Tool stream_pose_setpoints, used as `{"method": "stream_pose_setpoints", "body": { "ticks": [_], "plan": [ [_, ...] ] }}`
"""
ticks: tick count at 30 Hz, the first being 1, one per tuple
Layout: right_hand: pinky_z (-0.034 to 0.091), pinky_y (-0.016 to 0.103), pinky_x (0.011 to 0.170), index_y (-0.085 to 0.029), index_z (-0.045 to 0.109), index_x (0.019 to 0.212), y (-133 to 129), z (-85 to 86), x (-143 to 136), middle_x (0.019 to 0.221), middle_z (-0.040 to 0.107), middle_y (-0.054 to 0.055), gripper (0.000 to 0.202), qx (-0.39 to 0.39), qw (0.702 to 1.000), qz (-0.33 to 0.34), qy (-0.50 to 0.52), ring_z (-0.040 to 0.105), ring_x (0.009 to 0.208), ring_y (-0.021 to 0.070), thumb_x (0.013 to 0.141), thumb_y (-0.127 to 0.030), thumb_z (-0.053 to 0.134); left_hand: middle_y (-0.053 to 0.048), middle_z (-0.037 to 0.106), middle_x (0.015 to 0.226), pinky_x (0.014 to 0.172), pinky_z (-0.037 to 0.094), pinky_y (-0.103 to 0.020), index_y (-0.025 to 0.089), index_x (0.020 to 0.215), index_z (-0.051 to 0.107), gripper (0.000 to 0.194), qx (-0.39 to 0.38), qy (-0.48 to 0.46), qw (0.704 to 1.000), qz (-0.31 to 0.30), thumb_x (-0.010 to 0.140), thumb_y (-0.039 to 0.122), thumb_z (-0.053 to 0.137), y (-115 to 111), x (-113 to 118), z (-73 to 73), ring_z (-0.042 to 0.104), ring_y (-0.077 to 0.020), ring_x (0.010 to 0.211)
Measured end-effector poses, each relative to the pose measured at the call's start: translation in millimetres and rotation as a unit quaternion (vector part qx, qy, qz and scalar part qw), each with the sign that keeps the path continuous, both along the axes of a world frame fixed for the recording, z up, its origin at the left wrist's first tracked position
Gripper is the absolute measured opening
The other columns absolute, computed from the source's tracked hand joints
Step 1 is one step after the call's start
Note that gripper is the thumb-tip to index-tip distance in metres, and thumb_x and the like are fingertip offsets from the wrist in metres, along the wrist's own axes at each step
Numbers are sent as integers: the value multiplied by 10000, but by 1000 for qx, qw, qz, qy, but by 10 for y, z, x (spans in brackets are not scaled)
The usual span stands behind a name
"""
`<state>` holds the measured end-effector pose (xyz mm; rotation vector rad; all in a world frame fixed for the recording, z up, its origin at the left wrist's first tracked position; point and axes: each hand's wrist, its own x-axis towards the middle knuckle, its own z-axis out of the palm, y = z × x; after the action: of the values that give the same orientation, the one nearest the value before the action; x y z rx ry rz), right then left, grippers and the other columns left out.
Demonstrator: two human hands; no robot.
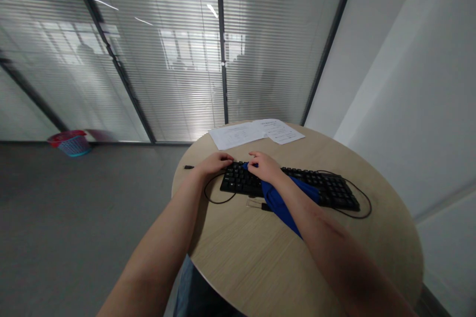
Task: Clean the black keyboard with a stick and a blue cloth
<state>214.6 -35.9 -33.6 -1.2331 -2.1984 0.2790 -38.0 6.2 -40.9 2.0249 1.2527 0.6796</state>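
Observation:
A black keyboard point(241, 181) lies across the round wooden table. My left hand point(216, 162) rests at its upper left corner, fingers bent together against the edge; whether they hold anything is too small to tell. Over the keys my right hand point(263, 166) pinches a bit of blue cloth point(277, 204). The cloth runs from those fingers under my right forearm, over part of the keyboard and onto the tabletop. A black cable point(366, 199) loops round the keyboard's right end, and another loop shows at its left.
Two printed sheets point(238, 134) lie at the table's point(238, 247) far side. Near the cloth is a small clear item point(254, 203) with a black end. A red and blue basket point(74, 144) stands on the floor at left, by the glass partition.

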Motion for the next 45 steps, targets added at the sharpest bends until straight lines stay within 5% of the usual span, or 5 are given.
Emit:
{"method": "stream_pose_setpoints", "body": {
  "ticks": [24, 45],
  "plan": [
    [471, 357, 1019, -211, 773, 713, 17, 17, 17, 1294, 672, 92, 137, -26, 999, 17, 7, 657, 1124, 240, 800, -232, 669, -95, 765, 1016, 888, 514, -357, 136, 1027, 748, 425, -3, 18, 1000, -1, 754, 421, 589, -40, 35, 73, 681, -261, 966],
    [460, 365, 1036, -222, 784, 768, 35, -7, 4, 1314, 662, 78, 166, -18, 999, -38, -21, 643, 1144, 249, 835, -280, 644, -84, 771, 1023, 921, 502, -370, 143, 1024, 752, 430, -2, 12, 1000, 3, 754, 444, 605, -20, 27, 45, 678, -259, 974]
  ]
}}
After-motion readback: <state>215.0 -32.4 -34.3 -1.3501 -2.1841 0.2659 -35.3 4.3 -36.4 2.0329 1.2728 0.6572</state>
